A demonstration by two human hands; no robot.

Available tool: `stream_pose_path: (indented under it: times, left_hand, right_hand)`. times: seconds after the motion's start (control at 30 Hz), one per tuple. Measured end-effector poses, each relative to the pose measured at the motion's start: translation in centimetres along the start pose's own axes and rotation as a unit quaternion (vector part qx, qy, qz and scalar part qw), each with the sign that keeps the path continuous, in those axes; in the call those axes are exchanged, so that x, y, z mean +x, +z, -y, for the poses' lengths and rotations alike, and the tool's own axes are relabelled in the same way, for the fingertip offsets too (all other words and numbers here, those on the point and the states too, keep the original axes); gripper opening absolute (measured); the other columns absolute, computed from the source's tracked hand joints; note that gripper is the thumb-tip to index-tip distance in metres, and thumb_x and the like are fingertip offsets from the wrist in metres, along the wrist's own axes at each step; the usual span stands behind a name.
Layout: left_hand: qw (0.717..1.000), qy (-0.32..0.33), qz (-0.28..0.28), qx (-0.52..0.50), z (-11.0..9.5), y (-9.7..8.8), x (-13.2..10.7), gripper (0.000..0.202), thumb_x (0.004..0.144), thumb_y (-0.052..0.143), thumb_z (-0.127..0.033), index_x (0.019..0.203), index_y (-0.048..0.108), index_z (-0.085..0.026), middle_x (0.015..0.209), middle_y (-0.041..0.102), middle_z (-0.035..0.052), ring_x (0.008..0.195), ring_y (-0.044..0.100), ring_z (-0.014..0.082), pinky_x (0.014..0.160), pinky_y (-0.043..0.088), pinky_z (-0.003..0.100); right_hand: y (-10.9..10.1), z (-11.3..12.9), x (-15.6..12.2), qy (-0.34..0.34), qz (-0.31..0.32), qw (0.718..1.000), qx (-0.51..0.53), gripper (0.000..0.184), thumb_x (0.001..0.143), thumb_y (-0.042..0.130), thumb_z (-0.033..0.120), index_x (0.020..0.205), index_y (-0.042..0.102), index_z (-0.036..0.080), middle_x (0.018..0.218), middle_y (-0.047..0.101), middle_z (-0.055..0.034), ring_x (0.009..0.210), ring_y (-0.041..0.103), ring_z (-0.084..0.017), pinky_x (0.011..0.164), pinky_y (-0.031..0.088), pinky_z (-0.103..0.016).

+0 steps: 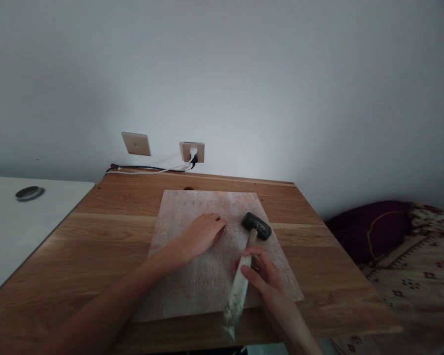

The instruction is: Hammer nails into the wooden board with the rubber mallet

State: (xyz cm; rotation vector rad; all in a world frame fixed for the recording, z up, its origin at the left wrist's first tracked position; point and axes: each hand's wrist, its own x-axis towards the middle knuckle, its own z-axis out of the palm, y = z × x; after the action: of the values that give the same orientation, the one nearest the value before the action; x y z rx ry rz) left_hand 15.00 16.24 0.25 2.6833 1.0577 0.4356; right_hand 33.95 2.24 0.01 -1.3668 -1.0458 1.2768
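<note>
A pale wooden board (200, 276) lies flat on the wooden table (114, 222). My right hand (266, 278) is wrapped round the light handle of a hammer (249, 246), whose black head rests low over the board's right part. My left hand (202, 234) lies on the middle of the board, fingers together and pinched at something small near their tips, too small to name. A row of tiny dots, perhaps nails or holes, runs along the board's far edge.
A white table (18, 231) with a round dark lid (29, 193) stands to the left. Wall sockets (192, 152) with cables sit behind the table. A patterned bed or cushion (410, 266) lies to the right, below table height.
</note>
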Motion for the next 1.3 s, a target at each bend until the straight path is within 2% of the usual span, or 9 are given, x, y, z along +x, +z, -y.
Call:
stream_pose_path:
  times: [0.07,0.13,0.2,0.37,0.47,0.53,0.67,1.03,1.3]
  left_hand:
    - [0.999,-0.016,-0.002,-0.031,0.4,-0.5,0.5,0.018,0.097,0.055,-0.013,0.092,0.071,-0.019,0.092,0.073,0.0069,0.085,0.068,0.0223,0.080,0.053,0.035]
    - [0.998,-0.035,-0.016,-0.058,0.9,-1.4,1.2,0.015,0.093,0.057,-0.011,0.089,0.070,-0.019,0.089,0.072,0.0058,0.082,0.067,0.0216,0.077,0.052,0.034]
    - [0.996,-0.050,-0.032,-0.070,1.4,-2.2,2.2,0.013,0.088,0.060,-0.008,0.087,0.069,-0.019,0.087,0.072,0.0048,0.081,0.067,0.0210,0.076,0.052,0.033]
    - [0.997,-0.038,-0.028,-0.065,2.6,-2.0,5.2,0.023,0.086,0.061,-0.005,0.100,0.074,-0.018,0.099,0.078,0.0080,0.093,0.072,0.0232,0.087,0.055,0.035]
    - [0.997,-0.013,-0.032,-0.065,3.2,-0.7,7.2,0.026,0.092,0.056,-0.006,0.102,0.078,-0.017,0.110,0.079,0.0116,0.105,0.073,0.0261,0.097,0.055,0.039]
    - [0.995,-0.004,-0.043,-0.089,3.5,0.2,8.8,0.025,0.094,0.056,-0.007,0.101,0.078,-0.017,0.109,0.080,0.0117,0.104,0.073,0.0257,0.098,0.054,0.039]
    - [0.980,-0.005,-0.076,-0.186,3.8,1.6,11.6,0.016,0.093,0.063,-0.011,0.102,0.074,-0.018,0.100,0.081,0.0059,0.095,0.075,0.0207,0.090,0.055,0.033]
    - [0.968,0.005,-0.073,-0.240,3.8,4.8,14.1,0.010,0.087,0.070,-0.011,0.093,0.075,-0.017,0.095,0.081,0.0055,0.091,0.074,0.0207,0.087,0.054,0.032]
    - [0.961,0.015,-0.065,-0.269,4.1,4.8,13.7,0.016,0.086,0.067,-0.008,0.096,0.077,-0.016,0.097,0.081,0.0057,0.088,0.073,0.0185,0.086,0.054,0.030]
  right_hand:
    - [-0.7,-0.1,-0.7,0.022,-0.025,0.993,0.117,0.039,0.081,0.081,0.042,0.109,0.057,0.028,0.107,0.071,-0.0031,0.077,0.071,-0.019,0.057,0.058,-0.028]
    - [-1.4,0.0,-0.8,0.040,-0.037,0.989,0.138,0.040,0.082,0.077,0.038,0.111,0.051,0.030,0.112,0.069,-0.0024,0.058,0.064,-0.012,0.041,0.049,-0.021]
    - [-2.2,0.1,-0.3,0.034,-0.037,0.996,0.080,0.042,0.083,0.073,0.035,0.115,0.047,0.031,0.115,0.068,-0.0011,0.047,0.053,-0.007,0.033,0.041,-0.018]
    - [-4.5,0.6,2.1,-0.022,-0.072,0.991,-0.109,0.061,0.079,0.068,0.030,0.134,0.040,0.031,0.126,0.065,-0.0048,0.051,0.058,-0.009,0.036,0.047,-0.022]
    - [-5.6,1.1,3.1,-0.014,-0.081,0.978,-0.189,0.077,0.082,0.062,0.033,0.153,0.031,0.029,0.111,0.072,-0.0041,0.045,0.057,-0.011,0.036,0.045,-0.024]
    - [-6.0,1.4,3.4,0.009,-0.073,0.971,-0.227,0.076,0.087,0.056,0.036,0.158,0.031,0.024,0.085,0.072,0.0013,0.041,0.056,-0.013,0.037,0.044,-0.025]
    - [-6.2,1.2,3.5,0.045,-0.073,0.962,-0.258,0.069,0.092,0.051,0.046,0.154,0.043,0.014,0.048,0.055,0.0090,0.035,0.054,-0.018,0.034,0.042,-0.025]
    - [-6.8,0.1,3.9,0.066,-0.077,0.979,-0.178,0.061,0.088,0.058,0.051,0.140,0.050,0.018,0.050,0.052,0.0124,0.034,0.050,-0.016,0.031,0.040,-0.023]
    - [-7.3,1.4,6.0,0.037,-0.041,0.982,-0.181,0.052,0.085,0.059,0.049,0.126,0.054,0.017,0.043,0.050,0.0131,0.034,0.046,-0.014,0.034,0.037,-0.022]
